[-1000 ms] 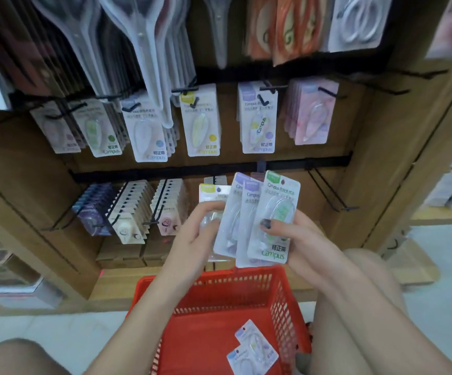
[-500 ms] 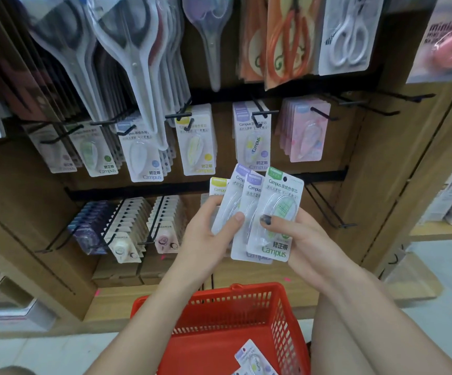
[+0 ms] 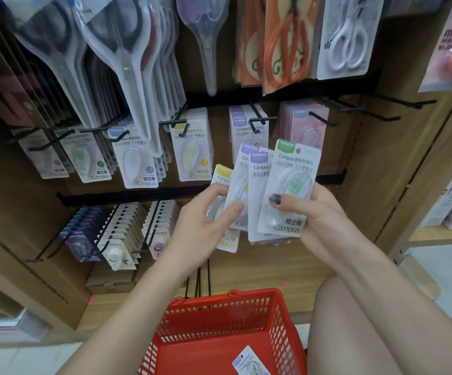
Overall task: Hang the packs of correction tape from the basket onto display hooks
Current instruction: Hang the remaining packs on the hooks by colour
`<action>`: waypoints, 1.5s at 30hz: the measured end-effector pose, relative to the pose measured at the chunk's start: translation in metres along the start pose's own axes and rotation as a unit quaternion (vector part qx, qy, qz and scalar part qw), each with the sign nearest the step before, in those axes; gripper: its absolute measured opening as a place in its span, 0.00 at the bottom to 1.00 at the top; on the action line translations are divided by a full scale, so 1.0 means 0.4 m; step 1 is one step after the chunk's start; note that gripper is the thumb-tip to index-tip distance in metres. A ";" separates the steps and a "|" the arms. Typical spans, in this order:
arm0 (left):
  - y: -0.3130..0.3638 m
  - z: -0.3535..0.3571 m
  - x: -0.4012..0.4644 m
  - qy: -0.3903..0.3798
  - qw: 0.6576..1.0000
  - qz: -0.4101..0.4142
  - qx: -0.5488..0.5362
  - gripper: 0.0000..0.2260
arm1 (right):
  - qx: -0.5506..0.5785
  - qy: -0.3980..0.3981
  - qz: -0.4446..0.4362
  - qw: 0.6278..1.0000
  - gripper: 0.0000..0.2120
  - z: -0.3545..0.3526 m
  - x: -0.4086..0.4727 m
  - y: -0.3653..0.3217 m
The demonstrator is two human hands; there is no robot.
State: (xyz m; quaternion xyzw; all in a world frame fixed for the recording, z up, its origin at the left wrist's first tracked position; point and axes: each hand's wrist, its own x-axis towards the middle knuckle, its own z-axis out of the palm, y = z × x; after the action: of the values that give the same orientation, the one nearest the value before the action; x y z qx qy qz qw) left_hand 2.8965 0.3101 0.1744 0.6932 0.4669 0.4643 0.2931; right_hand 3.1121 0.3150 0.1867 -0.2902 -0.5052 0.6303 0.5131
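Note:
I hold a fan of several correction tape packs in front of the display. My right hand (image 3: 314,215) grips the green-topped pack (image 3: 292,182) and a purple-topped pack (image 3: 257,190) behind it, thumb across the blister. My left hand (image 3: 205,220) pinches another purple-topped pack (image 3: 239,174) with thumb on its front, and a yellow-topped pack (image 3: 223,177) lies behind its fingers. The red basket (image 3: 219,312) sits on the floor below, with one pack (image 3: 249,362) in it. Black display hooks (image 3: 257,121) above carry matching packs.
Scissors in blister packs (image 3: 127,63) hang low over the upper hooks. Two bare hooks (image 3: 381,106) stick out at the upper right. Rows of small tape rollers (image 3: 116,234) fill the lower left hooks. A wooden shelf post (image 3: 408,158) stands to the right; my knee (image 3: 354,320) is beside the basket.
Both hands have risen with the fanned packs toward the hooks, and my view has tilted up. My left thumb has come onto the front of the purple-topped pack.

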 end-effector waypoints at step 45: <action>0.004 0.026 0.082 0.044 0.988 -0.108 0.096 0.17 | 0.071 0.077 0.014 0.994 0.23 -0.035 0.032 0.013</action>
State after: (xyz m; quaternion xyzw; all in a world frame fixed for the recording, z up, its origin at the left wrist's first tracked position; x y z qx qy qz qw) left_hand 2.9110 0.3400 0.1837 0.6426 0.5942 0.4124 0.2529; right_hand 3.1189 0.3319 0.1792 -0.3077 -0.4137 0.6474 0.5613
